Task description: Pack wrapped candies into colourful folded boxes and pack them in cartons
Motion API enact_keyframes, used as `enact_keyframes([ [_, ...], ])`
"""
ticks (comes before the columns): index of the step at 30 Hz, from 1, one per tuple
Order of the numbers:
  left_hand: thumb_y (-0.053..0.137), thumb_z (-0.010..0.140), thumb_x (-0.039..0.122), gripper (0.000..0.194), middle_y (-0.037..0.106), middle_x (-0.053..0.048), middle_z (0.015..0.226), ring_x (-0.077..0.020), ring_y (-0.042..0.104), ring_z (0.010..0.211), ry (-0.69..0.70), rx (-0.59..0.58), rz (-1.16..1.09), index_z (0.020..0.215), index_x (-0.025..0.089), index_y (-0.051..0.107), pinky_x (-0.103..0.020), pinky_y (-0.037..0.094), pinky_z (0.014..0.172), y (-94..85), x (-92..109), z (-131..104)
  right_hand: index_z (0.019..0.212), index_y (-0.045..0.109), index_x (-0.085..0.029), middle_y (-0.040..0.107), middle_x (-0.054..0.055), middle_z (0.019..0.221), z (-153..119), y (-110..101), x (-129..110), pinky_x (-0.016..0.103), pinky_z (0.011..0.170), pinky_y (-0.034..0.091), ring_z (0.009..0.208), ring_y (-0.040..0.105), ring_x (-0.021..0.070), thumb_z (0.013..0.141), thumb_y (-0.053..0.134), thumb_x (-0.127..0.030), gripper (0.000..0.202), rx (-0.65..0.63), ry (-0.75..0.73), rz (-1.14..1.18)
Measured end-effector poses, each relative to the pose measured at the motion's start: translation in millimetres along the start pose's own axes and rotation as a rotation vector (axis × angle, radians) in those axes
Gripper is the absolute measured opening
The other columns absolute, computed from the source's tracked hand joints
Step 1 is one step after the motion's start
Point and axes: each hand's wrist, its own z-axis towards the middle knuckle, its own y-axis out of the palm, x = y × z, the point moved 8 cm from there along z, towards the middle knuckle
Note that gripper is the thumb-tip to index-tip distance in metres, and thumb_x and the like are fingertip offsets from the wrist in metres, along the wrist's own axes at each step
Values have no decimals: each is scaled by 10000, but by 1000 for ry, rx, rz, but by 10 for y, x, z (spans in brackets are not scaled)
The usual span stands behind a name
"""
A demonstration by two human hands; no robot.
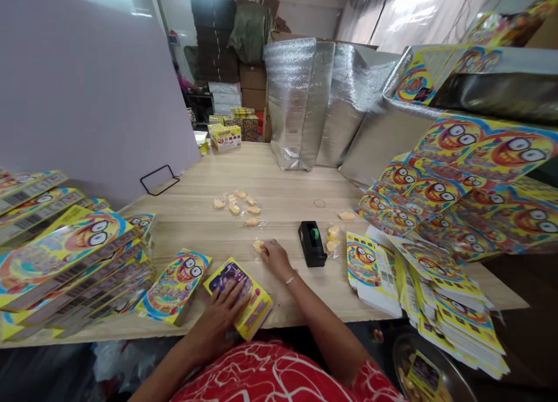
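Note:
My left hand (224,315) lies with spread fingers on a yellow printed box (255,309) near the table's front edge. My right hand (277,259) pinches a small pale-yellow piece in clear wrap (258,246) just beyond that box. Further back, several similar wrapped pieces (234,209) are scattered on the wood. A black tape dispenser (312,245) with green tape stands to the right of my right hand, and more wrapped pieces (333,242) lie against its right side. Left of my left hand sits another printed box (176,285) with a bespectacled smiley face.
Stacked printed boxes (82,268) fill the left side. Flat cartons (431,285) spread over the right edge, beneath printed sheets (436,187). Silver foil bags (292,105) stand at the back. A black wire stand (160,182) is by the pale panel (96,93). A metal bowl (399,355) sits below, right.

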Motion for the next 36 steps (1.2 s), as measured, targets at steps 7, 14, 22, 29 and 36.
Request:
enact_keyframes([
  [7, 651, 699, 520, 802, 397, -175, 1489, -400, 334, 1342, -89, 241, 7, 1402, 196, 441, -563, 198, 1086, 96, -13, 207, 872, 663, -176, 578, 57, 854, -1232, -368, 322, 265, 733, 441, 807, 572, 177, 875, 460, -106, 215, 34, 35, 17],
  [14, 555, 834, 483, 628, 406, -113, 1494, -339, 349, 1346, -73, 345, 31, 1412, 278, 422, -544, 248, 1063, -1, 24, 336, 761, 703, -188, 626, 52, 760, -1206, -83, 120, 292, 676, 470, 735, 601, 193, 826, 520, -210, 196, 55, 48, 489],
  [22, 541, 832, 567, 677, 434, -91, 1483, -321, 384, 1333, -100, 382, 81, 1425, 270, 405, -488, 306, 1035, 58, -73, 310, 925, 706, -196, 727, 75, 953, -931, 351, -73, 396, 822, 517, 893, 663, 279, 694, 718, -350, 278, 56, 232, 1022],
  [29, 586, 739, 619, 867, 463, -97, 1464, -357, 458, 1278, -9, 348, 186, 1488, 291, 298, -480, 306, 1023, 121, -82, 203, 956, 714, -172, 713, 30, 844, -1095, 280, -143, 278, 707, 508, 778, 666, 185, 706, 652, -339, 308, -765, 119, 1037],
  [36, 566, 836, 282, 766, 612, -26, 1322, -318, 575, 1177, -189, 476, 326, 1481, 416, 176, -478, 369, 985, 427, -179, 218, 1095, 661, -174, 675, 91, 1101, 894, -258, -163, 307, 897, 435, 1017, 601, 211, 824, 593, -297, 306, -106, -87, 202],
])
